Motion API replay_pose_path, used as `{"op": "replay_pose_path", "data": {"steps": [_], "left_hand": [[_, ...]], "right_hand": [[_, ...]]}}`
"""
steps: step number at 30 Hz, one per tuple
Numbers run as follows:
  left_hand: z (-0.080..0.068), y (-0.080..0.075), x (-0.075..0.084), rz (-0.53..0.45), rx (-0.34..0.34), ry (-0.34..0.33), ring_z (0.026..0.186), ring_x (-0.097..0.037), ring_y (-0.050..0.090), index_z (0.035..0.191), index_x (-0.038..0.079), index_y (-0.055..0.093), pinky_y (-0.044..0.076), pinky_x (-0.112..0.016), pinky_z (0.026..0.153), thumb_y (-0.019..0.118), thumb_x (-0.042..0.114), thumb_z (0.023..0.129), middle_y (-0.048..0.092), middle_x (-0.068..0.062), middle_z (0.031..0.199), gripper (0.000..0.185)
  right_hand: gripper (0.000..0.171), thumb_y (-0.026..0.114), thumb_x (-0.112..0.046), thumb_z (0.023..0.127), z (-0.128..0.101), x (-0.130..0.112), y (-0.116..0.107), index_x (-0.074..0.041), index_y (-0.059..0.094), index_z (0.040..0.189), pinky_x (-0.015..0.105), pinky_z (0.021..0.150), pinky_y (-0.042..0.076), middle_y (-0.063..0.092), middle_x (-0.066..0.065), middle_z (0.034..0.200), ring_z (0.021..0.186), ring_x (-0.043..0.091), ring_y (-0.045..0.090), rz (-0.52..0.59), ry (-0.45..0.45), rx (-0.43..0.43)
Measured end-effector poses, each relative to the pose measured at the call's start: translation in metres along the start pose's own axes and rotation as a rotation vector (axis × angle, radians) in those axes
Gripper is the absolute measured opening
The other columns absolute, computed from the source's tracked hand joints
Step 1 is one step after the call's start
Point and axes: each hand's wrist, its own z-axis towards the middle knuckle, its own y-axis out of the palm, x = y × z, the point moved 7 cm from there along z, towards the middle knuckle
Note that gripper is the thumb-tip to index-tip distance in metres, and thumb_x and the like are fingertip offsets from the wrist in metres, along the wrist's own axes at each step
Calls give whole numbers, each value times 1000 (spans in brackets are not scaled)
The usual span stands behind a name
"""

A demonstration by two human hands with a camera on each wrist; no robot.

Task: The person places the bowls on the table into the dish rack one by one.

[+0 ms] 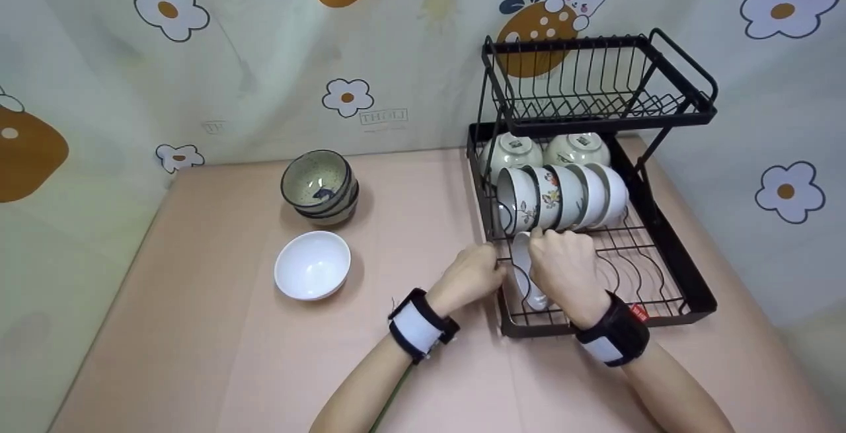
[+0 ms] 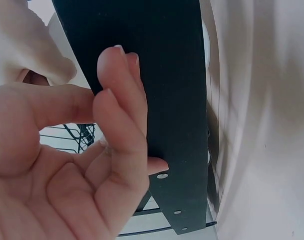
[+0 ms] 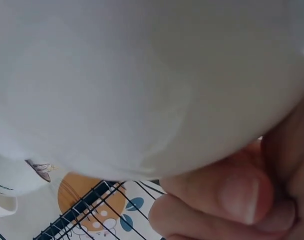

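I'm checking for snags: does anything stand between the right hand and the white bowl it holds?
Nothing visible does: the right hand holds the white bowl directly by its edge. The left hand grips the left wall of the rack, beside the bowl.

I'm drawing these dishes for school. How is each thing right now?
Black metal wire dish rack: upright.
Speckled green, dark-rimmed bowls: stacked, openings up.
White round bowl near the stack: upright.
Patterned and white bowls in a row: on edge.
Two pale round bowls behind them: upside down.
Smooth white bowl in rack: on edge, held by the right hand.
Left hand: gripping the rack's side.
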Motion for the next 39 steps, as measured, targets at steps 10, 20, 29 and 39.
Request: {"op": "replay_pose_path", "data": {"steps": [10,20,29,39], "left_hand": [[1,0,-1,-2,-9,-15,51,-11,45,71,11,49,39,-21,45,62,7,97,47,1,64,30],[-2,-4,2,26,31,34,48,-9,43,67,14,46,38,-20,43,64,7,96,46,4,60,35],[-3,-8,1,8,-6,-6,50,-11,46,74,11,53,41,-21,45,64,10,98,49,2,63,27],[-11,-49,-14,29,49,-90,62,-15,58,98,1,69,51,-27,60,61,12,101,66,-5,76,15]], "right_hand": [[13,66,1,70,0,12,-3,0,54,64,44,35,40,45,9,49,41,32,49,66,43,-64],[40,72,-16,87,2,17,-7,-7,44,59,37,35,35,34,1,47,39,25,43,146,78,-77],[33,74,-17,90,5,19,-10,-2,53,69,35,35,33,40,4,48,39,25,43,192,106,-31],[32,74,-3,80,5,13,-16,-8,47,64,30,33,28,41,1,50,38,17,37,258,-58,163]]}}
